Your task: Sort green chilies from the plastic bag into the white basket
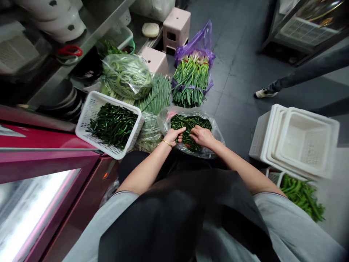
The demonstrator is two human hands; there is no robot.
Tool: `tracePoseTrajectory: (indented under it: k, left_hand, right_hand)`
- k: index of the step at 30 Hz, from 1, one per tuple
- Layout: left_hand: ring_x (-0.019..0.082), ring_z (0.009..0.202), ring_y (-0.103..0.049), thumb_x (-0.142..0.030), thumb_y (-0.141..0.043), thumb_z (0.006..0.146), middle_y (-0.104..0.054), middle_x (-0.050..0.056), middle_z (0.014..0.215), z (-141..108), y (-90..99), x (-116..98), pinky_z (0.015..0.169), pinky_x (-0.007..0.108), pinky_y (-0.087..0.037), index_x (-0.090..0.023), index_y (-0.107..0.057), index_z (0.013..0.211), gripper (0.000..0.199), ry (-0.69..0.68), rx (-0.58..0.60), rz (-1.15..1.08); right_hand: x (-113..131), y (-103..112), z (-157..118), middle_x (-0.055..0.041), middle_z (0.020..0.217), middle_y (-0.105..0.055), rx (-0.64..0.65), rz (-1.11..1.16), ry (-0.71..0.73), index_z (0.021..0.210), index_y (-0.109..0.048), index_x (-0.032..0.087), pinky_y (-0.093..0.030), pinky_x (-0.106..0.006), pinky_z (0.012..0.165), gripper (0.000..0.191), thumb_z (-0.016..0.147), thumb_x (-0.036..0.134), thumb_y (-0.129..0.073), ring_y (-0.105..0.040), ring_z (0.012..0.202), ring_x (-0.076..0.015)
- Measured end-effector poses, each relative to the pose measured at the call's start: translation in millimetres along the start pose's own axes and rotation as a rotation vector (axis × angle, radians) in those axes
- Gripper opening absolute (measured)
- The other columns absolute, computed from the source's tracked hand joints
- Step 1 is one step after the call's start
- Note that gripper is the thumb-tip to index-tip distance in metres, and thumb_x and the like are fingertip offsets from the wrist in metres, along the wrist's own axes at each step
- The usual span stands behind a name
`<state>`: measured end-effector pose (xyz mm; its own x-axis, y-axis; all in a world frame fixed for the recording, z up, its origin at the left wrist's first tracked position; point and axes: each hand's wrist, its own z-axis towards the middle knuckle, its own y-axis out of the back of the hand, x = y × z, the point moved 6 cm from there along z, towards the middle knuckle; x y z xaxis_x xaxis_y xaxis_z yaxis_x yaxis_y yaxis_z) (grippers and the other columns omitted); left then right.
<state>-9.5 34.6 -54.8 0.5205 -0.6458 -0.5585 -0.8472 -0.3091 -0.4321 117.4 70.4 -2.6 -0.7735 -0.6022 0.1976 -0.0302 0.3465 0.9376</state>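
Below me, a clear plastic bag [220, 140] lies open with thin dark green chili peppers [193, 123] inside, and a few red bits show among them. Over the bag's left part is my left hand [176, 136], its fingers curled and thumb stretched inward. Facing it, my right hand [201, 135] has its fingers pinched together just above the peppers. Whatever either hand grips is too small or hidden to make out. Left of the bag, a white perforated basket [129, 146] holds more dark green chili peppers [113, 123], cut short or stemless I cannot tell.
Bundled green stalks [191, 78] lie in a purple bag [206, 38] ahead. A bag of greens [128, 76] and long scallion-like leaves [159, 92] lie left. Pink stools [177, 27] stand behind. Stacked white baskets [297, 140] and green peppers [302, 196] are right; a person's leg [289, 82] stands beyond.
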Motion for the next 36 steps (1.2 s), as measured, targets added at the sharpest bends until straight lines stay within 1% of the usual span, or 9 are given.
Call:
tracePoseTrajectory:
  k: [5,9,13,18,22,26,30,33,36]
  left_hand:
    - [0.005,0.042,-0.039,-0.025,-0.074,0.069,-0.046,-0.006,0.048,-3,-16.0,-5,0.042,0.019,-0.029,-0.015,-0.059,0.074,0.018,-0.354,-0.087,0.105]
    - [0.008,0.061,-0.054,-0.025,-0.074,0.067,-0.059,-0.001,0.064,-16,-5.0,-25,0.057,0.019,-0.041,-0.015,-0.062,0.069,0.016,-0.616,-0.189,0.195]
    - [0.009,0.058,-0.057,-0.029,-0.071,0.070,-0.057,-0.001,0.059,-10,17.8,-29,0.058,0.022,-0.045,-0.013,-0.055,0.065,0.023,-0.411,-0.234,-0.079]
    - [0.009,0.048,-0.056,-0.021,-0.072,0.069,-0.057,-0.003,0.053,-3,15.4,-27,0.053,0.023,-0.046,-0.013,-0.058,0.086,0.023,-0.194,-0.157,-0.081]
    - [0.005,0.036,-0.040,-0.020,-0.074,0.067,-0.049,-0.007,0.045,5,4.9,-28,0.040,0.019,-0.033,-0.013,-0.059,0.079,0.020,-0.264,-0.136,0.071]
    - [0.004,0.033,-0.035,-0.021,-0.079,0.060,-0.042,-0.007,0.040,11,-14.8,-17,0.036,0.020,-0.025,-0.014,-0.052,0.058,0.028,-0.233,0.050,0.281]
    - [0.003,0.032,-0.030,-0.021,-0.077,0.063,-0.039,-0.006,0.038,5,-18.5,-2,0.035,0.020,-0.019,-0.011,-0.059,0.058,0.022,-0.037,0.097,0.360]
    - [0.002,0.033,-0.029,-0.023,-0.075,0.066,-0.038,-0.006,0.040,-2,-14.6,0,0.036,0.019,-0.018,-0.009,-0.061,0.060,0.021,0.048,0.073,0.293]
    - [0.004,0.036,-0.038,-0.019,-0.070,0.067,-0.051,-0.001,0.046,-5,-3.1,-6,0.035,0.019,-0.021,-0.010,-0.058,0.059,0.016,0.019,-0.026,0.265]
  right_hand:
    - [2,-8,1,-0.0106,0.090,-0.068,0.033,0.084,-0.117,0.094,-0.066,0.011,-0.040,-0.024,0.072,0.036,0.096,0.025,-0.034,-0.061,0.083,-0.0172]
    - [-1,-2,23,-0.0129,0.090,-0.071,0.096,0.080,-0.212,0.090,-0.069,0.012,-0.043,-0.026,0.073,0.044,0.097,0.033,-0.032,-0.064,0.085,-0.0203]
    - [10,23,67,-0.0166,0.112,-0.068,-0.112,0.006,-0.218,0.111,-0.066,0.014,-0.047,-0.030,0.078,0.047,0.095,0.046,-0.035,-0.064,0.097,-0.0255]
    - [18,21,113,-0.0199,0.112,-0.068,-0.034,-0.012,-0.142,0.107,-0.068,0.010,-0.048,-0.033,0.085,0.031,0.085,0.023,-0.050,-0.063,0.104,-0.0288]
    - [-3,23,90,-0.0120,0.086,-0.072,-0.041,0.303,-0.186,0.089,-0.068,0.011,-0.052,-0.030,0.075,0.021,0.081,0.022,-0.053,-0.068,0.083,-0.0227]
    - [-15,9,37,-0.0017,0.064,-0.066,0.022,0.799,-0.193,0.085,-0.063,0.015,-0.050,-0.025,0.058,0.018,0.086,0.027,-0.049,-0.062,0.055,-0.0137]
    - [-13,7,19,-0.0083,0.078,-0.069,-0.093,0.428,-0.110,0.082,-0.066,0.014,-0.047,-0.026,0.069,0.028,0.090,0.031,-0.045,-0.065,0.077,-0.0177]
    - [-9,13,41,-0.0153,0.104,-0.066,-0.173,0.067,-0.073,0.100,-0.067,0.014,-0.044,-0.029,0.076,0.035,0.094,0.033,-0.038,-0.062,0.095,-0.0232]
    - [-12,16,74,-0.0194,0.114,-0.062,-0.091,-0.096,-0.062,0.109,-0.065,0.010,-0.043,-0.033,0.080,0.034,0.093,0.026,-0.040,-0.059,0.101,-0.0265]
